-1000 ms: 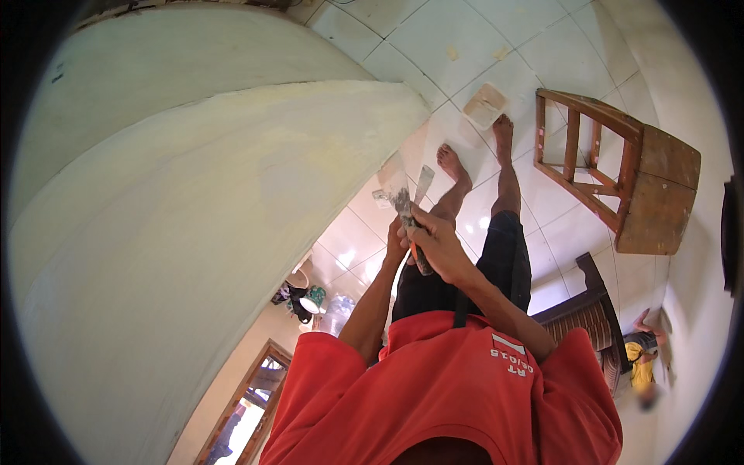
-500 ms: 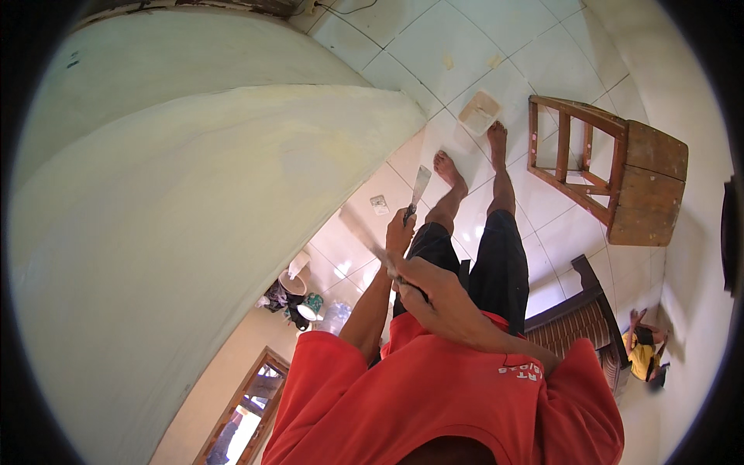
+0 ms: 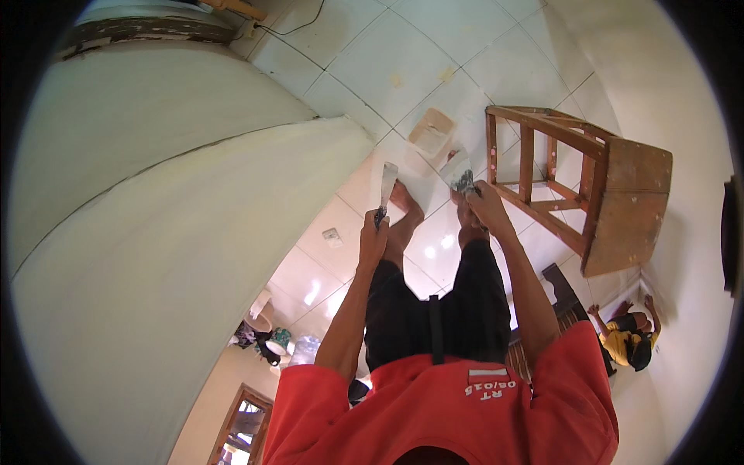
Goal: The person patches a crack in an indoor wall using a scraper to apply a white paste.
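Upright in the closed fist of my left hand [image 3: 373, 237] is a narrow putty knife [image 3: 388, 180], its metal blade pointing away from me. My right hand [image 3: 488, 208] is wrapped round the handle of a wider filling knife [image 3: 459, 170]; dark marks show on its blade. The two blades are apart, and neither touches the wall. Just beyond them, a pale rectangular plastic tub [image 3: 439, 116] is on the tiled floor near my feet. To my left rises a pale wall [image 3: 194, 232] with faint uneven patches.
A wooden stool [image 3: 632, 205] stands at the right, close to the right wall. Lower right are a dark slatted bench [image 3: 570, 298] and a person in yellow [image 3: 626, 341]. A small pale object [image 3: 332, 237] lies on the floor. Buckets [image 3: 262, 319] and bundled items sit lower left.
My right hand has swung from beside my left forearm out to the right and forward with its knife. My view has shifted, and more of the wall's far edge shows.
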Tool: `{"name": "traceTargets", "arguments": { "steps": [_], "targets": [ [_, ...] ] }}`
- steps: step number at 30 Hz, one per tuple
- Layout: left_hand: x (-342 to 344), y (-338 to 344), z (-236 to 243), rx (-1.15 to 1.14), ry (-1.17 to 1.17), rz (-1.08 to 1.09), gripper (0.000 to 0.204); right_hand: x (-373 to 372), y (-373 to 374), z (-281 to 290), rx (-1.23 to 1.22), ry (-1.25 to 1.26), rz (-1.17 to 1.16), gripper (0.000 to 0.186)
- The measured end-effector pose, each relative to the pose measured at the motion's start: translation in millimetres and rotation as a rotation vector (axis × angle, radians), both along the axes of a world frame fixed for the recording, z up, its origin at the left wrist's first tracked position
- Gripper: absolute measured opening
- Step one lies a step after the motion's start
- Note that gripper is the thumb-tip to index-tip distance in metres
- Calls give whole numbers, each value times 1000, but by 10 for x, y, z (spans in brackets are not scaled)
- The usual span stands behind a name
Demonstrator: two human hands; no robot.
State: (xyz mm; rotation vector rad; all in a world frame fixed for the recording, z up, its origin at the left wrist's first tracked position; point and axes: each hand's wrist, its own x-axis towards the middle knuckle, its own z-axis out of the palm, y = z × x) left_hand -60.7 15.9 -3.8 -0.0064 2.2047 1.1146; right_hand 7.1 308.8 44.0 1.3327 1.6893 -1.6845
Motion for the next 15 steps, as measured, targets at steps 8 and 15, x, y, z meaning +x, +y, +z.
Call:
{"name": "traceTargets", "arguments": {
  "steps": [8,15],
  "targets": [
    [-437,641,-1877,31,-32,2,29,-465,313,-2490,-14,-13,92,20],
    [-1199,1207,-3438,130,10,-70,35,-754,392,-3921,127,41,237,25]
  ]
}}
